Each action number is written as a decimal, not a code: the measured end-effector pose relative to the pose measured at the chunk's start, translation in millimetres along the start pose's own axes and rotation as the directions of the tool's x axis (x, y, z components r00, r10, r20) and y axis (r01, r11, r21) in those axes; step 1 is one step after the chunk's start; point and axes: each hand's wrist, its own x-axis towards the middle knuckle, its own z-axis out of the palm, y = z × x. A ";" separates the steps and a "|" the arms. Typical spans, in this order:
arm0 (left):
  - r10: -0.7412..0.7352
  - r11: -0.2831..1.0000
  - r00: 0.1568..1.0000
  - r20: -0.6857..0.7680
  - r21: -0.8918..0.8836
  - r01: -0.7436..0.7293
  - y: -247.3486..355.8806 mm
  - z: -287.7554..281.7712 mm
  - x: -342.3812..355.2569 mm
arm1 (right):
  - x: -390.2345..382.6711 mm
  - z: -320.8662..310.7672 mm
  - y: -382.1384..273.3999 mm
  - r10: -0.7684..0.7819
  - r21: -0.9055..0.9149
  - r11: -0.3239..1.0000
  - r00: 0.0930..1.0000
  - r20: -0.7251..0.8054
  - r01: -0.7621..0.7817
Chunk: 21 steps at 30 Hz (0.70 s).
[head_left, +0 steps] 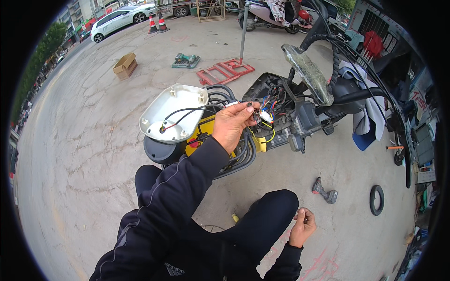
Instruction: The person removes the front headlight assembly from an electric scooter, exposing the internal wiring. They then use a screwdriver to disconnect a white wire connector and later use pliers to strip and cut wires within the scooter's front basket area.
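In front of me stands a partly opened electric scooter (300, 126) with bundled coloured wires (269, 100) exposed. My left hand (232, 122) pinches a small dark connector (250, 106) near those wires, beside a white plug (266, 116). A white plastic housing (164, 105) with black and red wires lies over the front rack, above a dark round part (161, 154) and a yellow panel (205, 125). My right hand (302, 227) is by my right knee, fingers curled; whatever they hold is too small to make out.
A cordless drill (323, 192) and a tire (377, 200) lie at the right. Behind are a cardboard box (124, 68), a green tool (185, 61), a red metal stand (225, 72), cones (158, 24), a white car (119, 23) and parked scooters (267, 16). A cluttered shopfront lines the right edge.
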 end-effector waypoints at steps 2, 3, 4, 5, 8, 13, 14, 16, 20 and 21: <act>-0.028 0.998 1.000 -0.009 0.057 0.029 0.2 -2.6 -2.3 | -3.4 25.5 -1.9 -0.012 -0.051 0.999 0.997 0.077 0.016; -0.029 0.998 1.000 0.010 0.059 0.029 -0.6 -4.0 -4.1 | -4.2 38.6 -0.4 -0.078 -0.094 0.992 0.993 0.093 0.087; -0.057 0.995 0.998 0.001 0.080 0.057 -0.8 -6.1 -4.8 | -3.1 51.2 2.1 -0.142 -0.127 0.979 0.983 0.118 0.157; -0.039 0.996 0.999 0.027 0.080 0.036 -0.5 -9.0 -6.4 | -1.8 61.7 4.5 -0.181 -0.214 0.954 0.974 0.135 0.207; -0.084 0.996 0.996 0.023 0.043 0.083 -2.4 -14.1 -7.0 | 0.2 80.7 10.9 -0.369 -0.432 0.796 0.905 0.210 0.425; -0.008 0.999 1.000 -0.014 0.043 0.009 -9.1 -8.8 -9.9 | -1.6 84.1 11.1 -0.385 -0.483 0.761 0.900 0.203 0.434; 0.012 1.000 1.000 -0.001 0.027 -0.012 -9.9 -7.7 -9.3 | -1.8 83.2 9.6 -0.388 -0.498 0.754 0.902 0.189 0.429; 0.066 0.992 0.997 -0.027 0.107 -0.063 -10.5 -6.8 -6.0 | -2.0 82.9 6.3 -0.435 -0.506 0.724 0.879 0.192 0.469; 0.143 0.990 0.985 -0.096 0.035 -0.140 -9.3 -2.1 4.3 | -9.6 89.8 -1.6 -0.476 -0.472 0.718 0.856 0.201 0.511; 0.156 0.988 0.984 -0.087 0.029 -0.154 -8.4 -1.4 6.2 | -12.7 93.7 -2.3 -0.470 -0.451 0.734 0.859 0.203 0.508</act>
